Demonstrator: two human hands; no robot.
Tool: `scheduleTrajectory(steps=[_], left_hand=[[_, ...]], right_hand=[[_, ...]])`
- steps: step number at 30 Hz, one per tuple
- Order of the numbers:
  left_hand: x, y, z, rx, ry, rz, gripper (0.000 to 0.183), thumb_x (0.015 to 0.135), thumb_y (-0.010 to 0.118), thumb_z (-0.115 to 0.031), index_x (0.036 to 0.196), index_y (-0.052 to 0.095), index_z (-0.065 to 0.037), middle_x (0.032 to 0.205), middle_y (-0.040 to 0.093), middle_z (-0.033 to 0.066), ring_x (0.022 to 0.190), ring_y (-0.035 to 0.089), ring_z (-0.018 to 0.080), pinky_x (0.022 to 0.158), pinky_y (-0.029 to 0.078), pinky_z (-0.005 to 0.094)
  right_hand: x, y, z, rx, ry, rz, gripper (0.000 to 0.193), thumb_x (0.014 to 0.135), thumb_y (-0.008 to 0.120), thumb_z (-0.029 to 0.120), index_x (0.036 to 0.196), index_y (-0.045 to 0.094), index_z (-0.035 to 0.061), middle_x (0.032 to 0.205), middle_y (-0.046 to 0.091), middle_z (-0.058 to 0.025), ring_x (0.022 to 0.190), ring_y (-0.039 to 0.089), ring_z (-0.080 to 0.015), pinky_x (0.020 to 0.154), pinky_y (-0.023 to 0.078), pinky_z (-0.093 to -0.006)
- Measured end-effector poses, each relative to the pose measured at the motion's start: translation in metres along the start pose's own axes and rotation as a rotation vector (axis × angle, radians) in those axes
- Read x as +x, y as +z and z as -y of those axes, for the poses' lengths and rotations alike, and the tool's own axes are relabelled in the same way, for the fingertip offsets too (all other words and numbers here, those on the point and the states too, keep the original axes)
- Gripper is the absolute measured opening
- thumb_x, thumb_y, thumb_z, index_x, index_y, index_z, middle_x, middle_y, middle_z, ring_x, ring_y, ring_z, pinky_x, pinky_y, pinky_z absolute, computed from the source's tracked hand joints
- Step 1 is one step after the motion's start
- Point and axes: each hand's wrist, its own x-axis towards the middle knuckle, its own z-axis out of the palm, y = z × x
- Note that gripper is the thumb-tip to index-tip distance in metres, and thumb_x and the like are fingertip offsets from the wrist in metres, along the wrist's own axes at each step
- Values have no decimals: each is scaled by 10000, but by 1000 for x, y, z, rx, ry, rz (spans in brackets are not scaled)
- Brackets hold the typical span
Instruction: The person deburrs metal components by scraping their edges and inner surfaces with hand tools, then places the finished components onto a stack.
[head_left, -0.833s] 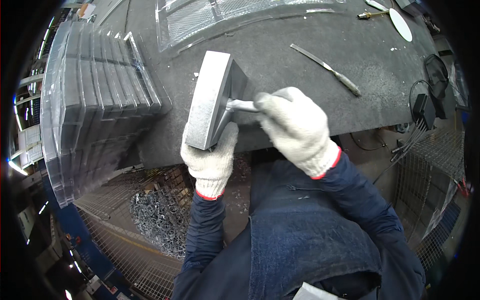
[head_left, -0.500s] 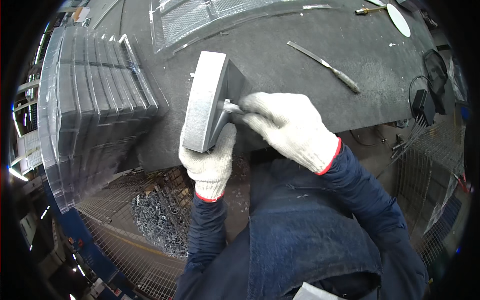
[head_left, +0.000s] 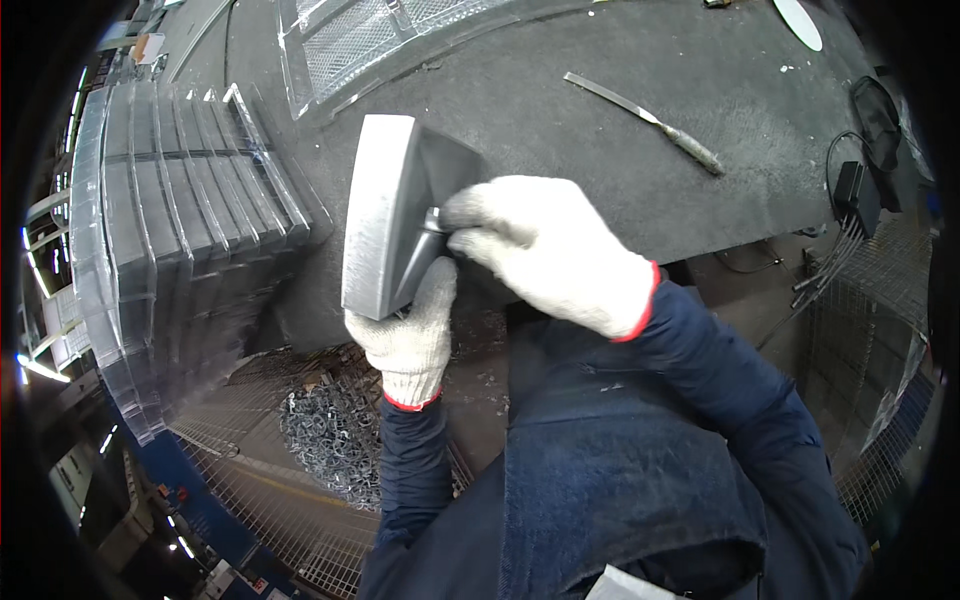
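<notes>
My left hand point(head_left: 405, 345), in a white knit glove with a red cuff, grips a grey, box-like metal part point(head_left: 378, 220) from below. The part stands tilted above the bench's front edge, its smooth pale wall toward the left and its hollow side toward the right. At that hollow side, my gloved right hand point(head_left: 560, 250) has thumb and fingers pinched together on a small metal stub point(head_left: 433, 218). Whether the stub is fixed to the part is hidden by the fingers.
A stack of clear plastic trays point(head_left: 150, 220) stands at the left. A flat-bladed hand tool point(head_left: 645, 115) lies on the dark bench point(head_left: 520, 110). Metal rings point(head_left: 335, 440) fill a wire basket below. A white disc point(head_left: 797, 22) and a black box with a cable point(head_left: 855, 195) are at right.
Both hands and the metal part have shifted slightly left in the view. The part has turned a little, showing more of its hollow side. The right hand's pinch remains at the stub.
</notes>
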Motion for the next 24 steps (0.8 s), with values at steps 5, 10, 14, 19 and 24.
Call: scheduleTrajectory(steps=[5, 10, 14, 19, 24], left_hand=[[-8, -9, 5, 4, -15, 30, 816, 723, 1050, -168, 1392, 627, 31, 1212, 774, 156, 1035, 765, 219, 916, 633, 381], [12, -25, -42, 169, -197, 337, 833, 699, 1001, -24, 1430, 608, 35, 1244, 775, 144, 1046, 767, 217, 942, 629, 382], [34, -35, -74, 18, 49, 402, 831, 761, 916, -110, 1504, 575, 34, 1357, 716, 183, 1217, 711, 270, 1050, 580, 393], [92, 34, -137, 911, 539, 536, 643, 869, 819, -380, 1392, 699, -24, 1234, 772, 203, 1155, 759, 327, 996, 591, 413], [103, 46, -146, 823, 614, 692, 448, 909, 858, -249, 1244, 764, 33, 1042, 791, 129, 965, 735, 184, 927, 584, 321]], right_hand=[[-11, -30, 12, 177, 272, 89, 217, 1015, 716, 172, 1140, 771, 3, 1039, 789, -202, 944, 774, -375, 855, 615, -439], [-9, -10, 9, 111, 306, 21, 259, 989, 731, 183, 1168, 736, -5, 1023, 780, -221, 978, 767, -408, 869, 611, -449], [-10, -11, 4, 44, 264, -25, 268, 964, 733, 207, 1141, 763, 8, 1002, 779, -212, 977, 759, -404, 886, 605, -454], [-9, -4, -5, -35, 182, -86, 297, 958, 734, 247, 1147, 787, 23, 1005, 782, -203, 976, 762, -393, 898, 602, -458], [-8, -13, -5, -7, 225, -161, 294, 957, 761, 269, 1158, 783, 56, 1035, 785, -180, 1000, 759, -377, 912, 593, -448]])
